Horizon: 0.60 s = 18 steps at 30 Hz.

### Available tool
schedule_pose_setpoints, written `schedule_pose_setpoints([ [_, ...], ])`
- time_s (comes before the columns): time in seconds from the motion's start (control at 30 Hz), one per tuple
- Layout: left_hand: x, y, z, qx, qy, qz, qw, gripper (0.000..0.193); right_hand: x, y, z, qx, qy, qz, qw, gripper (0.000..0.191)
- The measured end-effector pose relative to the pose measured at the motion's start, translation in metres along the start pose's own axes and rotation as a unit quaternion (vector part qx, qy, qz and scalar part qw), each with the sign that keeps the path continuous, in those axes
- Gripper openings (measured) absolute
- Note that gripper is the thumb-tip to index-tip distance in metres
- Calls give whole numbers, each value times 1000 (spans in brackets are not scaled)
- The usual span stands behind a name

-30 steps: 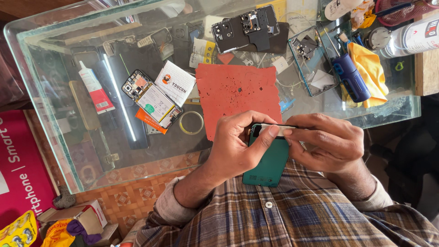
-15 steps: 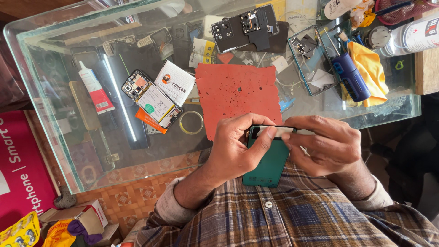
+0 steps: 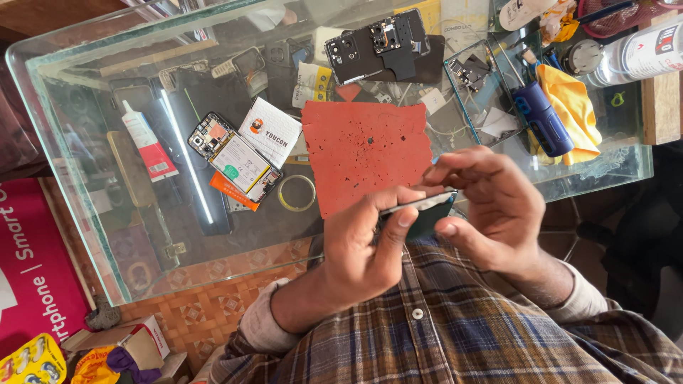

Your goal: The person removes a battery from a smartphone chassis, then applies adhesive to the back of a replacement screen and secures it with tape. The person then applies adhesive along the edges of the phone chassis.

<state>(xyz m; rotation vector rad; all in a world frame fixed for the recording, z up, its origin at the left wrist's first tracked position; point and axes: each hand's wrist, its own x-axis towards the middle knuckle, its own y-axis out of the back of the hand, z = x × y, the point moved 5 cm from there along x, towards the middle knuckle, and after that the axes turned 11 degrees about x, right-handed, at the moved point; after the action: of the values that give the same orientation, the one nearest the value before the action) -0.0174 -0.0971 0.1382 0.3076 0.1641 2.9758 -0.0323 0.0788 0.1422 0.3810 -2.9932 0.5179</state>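
Teal-backed slim phone (image 3: 427,217): held edge-up over the glass tabletop (image 3: 142,235), left hand (image 3: 366,245) curled gripping it, right hand (image 3: 484,206) pinching its upper edge.

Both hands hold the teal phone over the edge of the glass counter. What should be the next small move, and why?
Probably lower the teal phone onto the red mat. The left hand and right hand pinch it edge-on in the air, past the glass counter, with nothing beneath to support it.
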Motion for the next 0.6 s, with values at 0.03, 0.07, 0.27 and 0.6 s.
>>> schedule_pose_setpoints([
  [0.03,-1,-2,2,-6,-20,6,1000,17,-1,0,3,-2,0,-4,1000,55],
  [0.07,-3,-4,4,-11,-41,12,999,16,-2,-1,6,-3,-1,-8,1000,51],
  [0.27,-8,-7,5,73,-96,53,991,13,-3,-5,15,39,-12,-29,999,33],
  [0.6,-14,-12,1,37,-94,61,993,13,-6,-2,18,64,15,-28,997,21],
])
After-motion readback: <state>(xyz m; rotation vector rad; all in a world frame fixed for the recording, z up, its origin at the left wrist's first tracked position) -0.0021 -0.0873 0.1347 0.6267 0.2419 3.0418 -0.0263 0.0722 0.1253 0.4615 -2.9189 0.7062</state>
